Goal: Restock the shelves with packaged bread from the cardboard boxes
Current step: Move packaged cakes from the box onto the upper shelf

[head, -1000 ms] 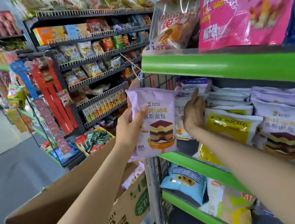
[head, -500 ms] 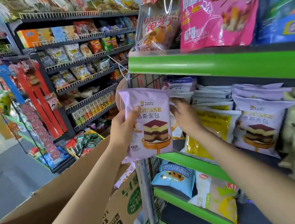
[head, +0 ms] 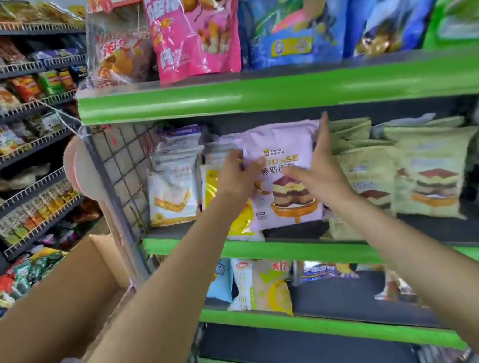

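**Q:** Position of the mousse bread packet?

**A:** I log the lilac mousse bread packet [head: 286,173] upright on the middle green-edged shelf [head: 304,249], printed face toward the camera, its foot near the shelf's front edge. To the packet's left stand a yellow packet [head: 212,186] and, further left, a white-and-orange packet [head: 170,193]. To its right, pale green cake packets [head: 421,168] fill the row.

**Q:** Hands?

**A:** My left hand [head: 234,171] has its fingers curled around the packet's left edge, thumb across the front. My right hand [head: 323,173] is mostly spread, fingers extended up along the packet's right edge, palm over the lower right of the front. Both touch the packet; whether the right hand actually grips it, I cannot tell. The frame is blurred.

**Q:** Box?

**A:** The cardboard box [head: 71,303] sits below and left of the packet, open, under my left forearm. Its contents are not visible.

**Q:** Above the packet?

**A:** One shelf up: a pink cartoon-dog bag [head: 189,30] and blue bags [head: 291,9] just beside it.
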### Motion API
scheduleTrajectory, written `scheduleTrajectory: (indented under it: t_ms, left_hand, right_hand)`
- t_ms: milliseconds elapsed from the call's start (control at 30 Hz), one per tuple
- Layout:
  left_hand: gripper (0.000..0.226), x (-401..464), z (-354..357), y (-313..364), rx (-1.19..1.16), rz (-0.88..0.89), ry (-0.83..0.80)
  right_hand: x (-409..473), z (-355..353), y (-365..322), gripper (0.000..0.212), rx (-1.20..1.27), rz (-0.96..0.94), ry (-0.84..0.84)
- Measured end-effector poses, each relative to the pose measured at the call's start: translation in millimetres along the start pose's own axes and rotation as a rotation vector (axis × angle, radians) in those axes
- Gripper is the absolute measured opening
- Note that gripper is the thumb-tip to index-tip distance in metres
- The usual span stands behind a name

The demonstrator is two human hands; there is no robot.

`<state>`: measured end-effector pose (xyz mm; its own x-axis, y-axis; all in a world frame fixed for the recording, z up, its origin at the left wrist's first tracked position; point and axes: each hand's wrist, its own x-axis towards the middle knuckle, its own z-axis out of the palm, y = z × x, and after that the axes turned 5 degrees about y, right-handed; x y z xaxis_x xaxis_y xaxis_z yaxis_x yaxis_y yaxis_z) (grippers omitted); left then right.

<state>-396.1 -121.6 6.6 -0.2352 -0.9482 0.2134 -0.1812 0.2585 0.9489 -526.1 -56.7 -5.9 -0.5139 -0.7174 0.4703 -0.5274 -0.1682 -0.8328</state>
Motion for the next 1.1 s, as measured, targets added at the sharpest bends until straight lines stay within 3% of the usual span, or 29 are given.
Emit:
scheduleTrajectory:
  t_ms: [100,167,267,400,500,567,667,767,967,1100]
  left_hand:
    - [0.027,9.4,25.2,-7.4,0.307,0.027,0.007]
    - [0.014,12.0,32.9,-14.6,0.446,0.04,0.04]
    - [0.018,13.3,35.2,-24.2,0.48,0.091,0.08]
    - [0.025,15.9,37.7,-32.4,0.535,0.138,0.14]
    - [0.021,18.4,38.5,-37.3,0.565,0.188,0.144]
    - [0.016,16.5,38.6,-35.5,0.623,0.227,0.12]
    - [0.023,20.3,38.3,-33.0,0.692,0.213,0.083]
    - [0.031,22.8,35.4,-32.3,0.677,0.178,0.045]
    - [0.023,14.9,-2.9,-33.2,0.501,0.147,0.087]
    - [0.018,-7.3,-60.4,-37.0,0.509,0.1,0.167]
  right_hand:
    - [-2.5,-7.6,12.7,0.114,-0.22,-0.092,0.024]
    - [-3.7,-5.7,19.7,0.106,-0.439,-0.114,-0.04]
    - [0.1,0.9,31.2,0.088,-0.766,-0.212,-0.059]
    - [7.0,2.1,28.3,0.08,-0.955,-0.365,-0.082]
    - [6.5,7.5,32.4,0.075,-0.999,-0.434,-0.128]
    - [2.0,13.5,42.8,0.084,-0.997,-0.411,-0.171]
    - [-0.1,16.2,48.0,0.098,-1.021,-0.378,-0.213]
    - [2.1,15.2,41.7,0.099,-1.018,-0.372,-0.218]
    - [-3.4,28.3,4.8,0.071,-0.844,-0.395,-0.193]
    - [-25.1,67.1,-28.5,0.041,-0.586,-0.383,-0.316]
